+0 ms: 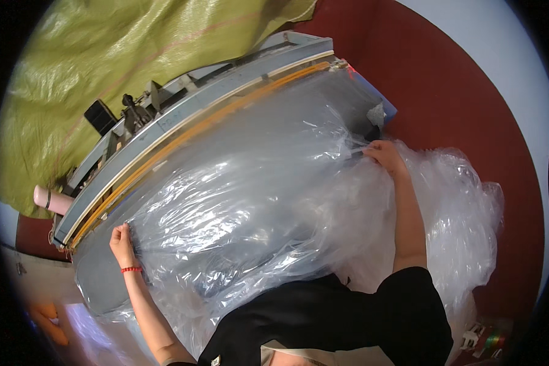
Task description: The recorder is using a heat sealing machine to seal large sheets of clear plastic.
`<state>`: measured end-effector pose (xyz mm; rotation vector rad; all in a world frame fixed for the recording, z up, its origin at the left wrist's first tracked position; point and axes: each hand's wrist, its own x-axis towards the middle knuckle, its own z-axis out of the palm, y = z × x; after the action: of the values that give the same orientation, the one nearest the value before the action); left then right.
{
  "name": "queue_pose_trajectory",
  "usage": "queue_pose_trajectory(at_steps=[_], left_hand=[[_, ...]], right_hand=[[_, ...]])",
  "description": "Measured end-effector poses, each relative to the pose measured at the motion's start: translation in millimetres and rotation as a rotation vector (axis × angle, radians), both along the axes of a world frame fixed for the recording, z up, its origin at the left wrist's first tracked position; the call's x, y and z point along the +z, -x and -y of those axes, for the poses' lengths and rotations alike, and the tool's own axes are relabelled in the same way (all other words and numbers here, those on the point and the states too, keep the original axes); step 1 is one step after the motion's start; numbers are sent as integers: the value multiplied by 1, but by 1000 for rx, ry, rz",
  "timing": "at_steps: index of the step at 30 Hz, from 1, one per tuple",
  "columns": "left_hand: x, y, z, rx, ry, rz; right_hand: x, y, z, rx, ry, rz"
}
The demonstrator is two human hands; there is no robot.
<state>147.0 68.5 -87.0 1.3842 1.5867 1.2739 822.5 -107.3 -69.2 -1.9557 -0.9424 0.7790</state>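
Observation:
A large clear plastic sheet (pixel 226 207) stretches across the grey work surface (pixel 97 268) in front of me, wrinkled and shiny. At its left edge my left hand (pixel 122 241) is closed in a pinch on the film, a red bead bracelet at the wrist. Farther off on the right, my right hand (pixel 384 154) pinches the sheet's other side, its fingers pressed together on the gathered edge. Between the two hands the film lies spread, with creases running from side to side. Whether it is one layer or more I cannot tell.
Along the far side runs a long grey metal machine bar (pixel 183 116) with an orange strip (pixel 226 107). Behind it hangs a yellow-green woven sheet (pixel 134 49). A pink bottle (pixel 52 199) lies at the left end. More bunched film (pixel 463 213) piles up at right.

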Motion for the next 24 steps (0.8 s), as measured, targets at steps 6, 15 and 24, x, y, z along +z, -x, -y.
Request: queue_pose_trajectory(at_steps=[6,15,24], left_hand=[[7,-13,6,11,-51,-7],[6,-14,6,26,-29,5],[8,-14,9,-32,-38,-61]], right_hand=[[29,-8,17,351,-84,543],[41,84,-65,122,-38,620],[12,55,-115,-69,-385,425]])
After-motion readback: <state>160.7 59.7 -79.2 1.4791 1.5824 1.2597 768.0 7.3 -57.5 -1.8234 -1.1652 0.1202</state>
